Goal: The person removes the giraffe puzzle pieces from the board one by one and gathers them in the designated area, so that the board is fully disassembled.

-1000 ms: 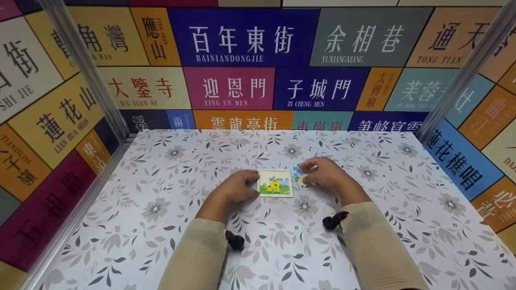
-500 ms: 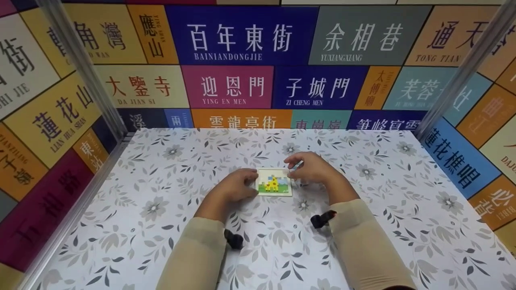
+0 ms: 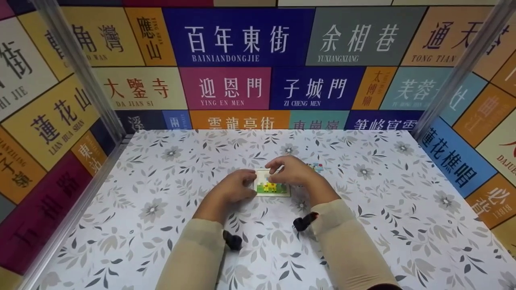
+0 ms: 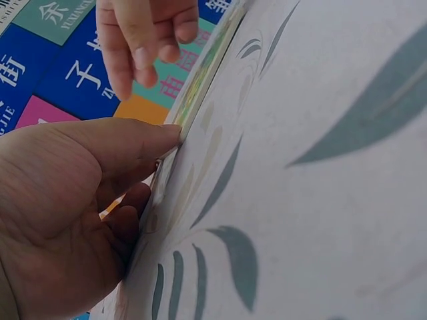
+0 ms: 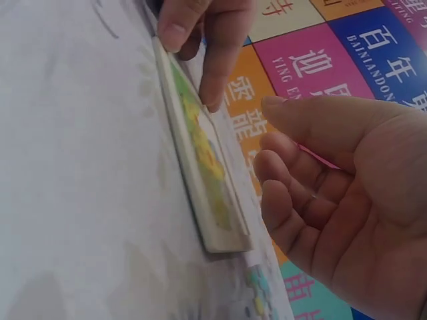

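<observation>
A small square picture puzzle (image 3: 271, 188) with a pale frame lies on the table; a yellow giraffe on green shows in it. My left hand (image 3: 236, 188) grips the frame's left side, thumb on the near part and index finger farther back. Over the puzzle's upper right hovers my right hand (image 3: 294, 172), its fingers loosely bent, covering part of the picture. From the right wrist view, the right thumb and curled fingers (image 5: 277, 200) are apart from the puzzle board (image 5: 207, 167), and nothing shows between them.
Blue and multicoloured pieces (image 3: 317, 166) lie just right of the puzzle, partly behind the right hand. The table (image 3: 161, 241) has a leaf-and-flower cover. Colourful panels with lettering (image 3: 242, 44) stand behind and on both sides.
My right hand has moved left from the loose pieces to over the puzzle, uncovering some pieces on the right. My left hand stays at the puzzle's left side.
</observation>
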A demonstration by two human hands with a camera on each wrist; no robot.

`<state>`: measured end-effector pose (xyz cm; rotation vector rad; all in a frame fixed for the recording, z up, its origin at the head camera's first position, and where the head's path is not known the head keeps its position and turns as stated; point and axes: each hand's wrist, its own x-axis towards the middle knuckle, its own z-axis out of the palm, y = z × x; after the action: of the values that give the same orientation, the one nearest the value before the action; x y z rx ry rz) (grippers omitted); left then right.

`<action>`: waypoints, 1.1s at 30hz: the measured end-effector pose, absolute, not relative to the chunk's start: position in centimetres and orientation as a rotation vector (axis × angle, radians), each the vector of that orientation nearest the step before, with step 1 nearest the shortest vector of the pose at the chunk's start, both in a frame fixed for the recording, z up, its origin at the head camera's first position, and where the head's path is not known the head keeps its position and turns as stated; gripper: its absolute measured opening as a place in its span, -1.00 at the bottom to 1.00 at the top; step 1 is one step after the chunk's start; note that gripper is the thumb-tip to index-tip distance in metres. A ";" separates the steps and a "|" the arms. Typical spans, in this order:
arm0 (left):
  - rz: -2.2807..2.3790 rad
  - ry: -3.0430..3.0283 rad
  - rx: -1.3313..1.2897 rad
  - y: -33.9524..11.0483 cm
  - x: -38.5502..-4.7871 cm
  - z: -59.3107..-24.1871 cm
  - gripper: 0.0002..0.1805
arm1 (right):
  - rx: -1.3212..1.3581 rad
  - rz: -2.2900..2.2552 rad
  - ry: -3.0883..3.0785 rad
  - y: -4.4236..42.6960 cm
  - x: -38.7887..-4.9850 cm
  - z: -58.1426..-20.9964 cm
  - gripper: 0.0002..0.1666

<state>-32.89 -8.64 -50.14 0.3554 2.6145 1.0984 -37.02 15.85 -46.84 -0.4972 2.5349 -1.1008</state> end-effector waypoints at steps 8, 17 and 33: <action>1.103 2.609 0.337 -8.5 -32.8 -50.3 -0.31 | -0.450 -1.034 2.526 15.9 -37.2 -48.5 -0.42; 1.086 2.619 0.321 -8.5 -32.7 -50.1 -0.31 | -0.482 -0.957 2.506 15.7 -37.1 -48.6 -0.34; 1.104 2.622 0.349 -8.6 -32.7 -50.2 -0.30 | -0.349 -0.907 2.543 15.6 -36.8 -48.1 -0.29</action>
<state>-32.75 -8.62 -50.20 0.3494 2.6221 1.1038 -36.81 15.57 -48.10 -0.3488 2.5434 -0.9072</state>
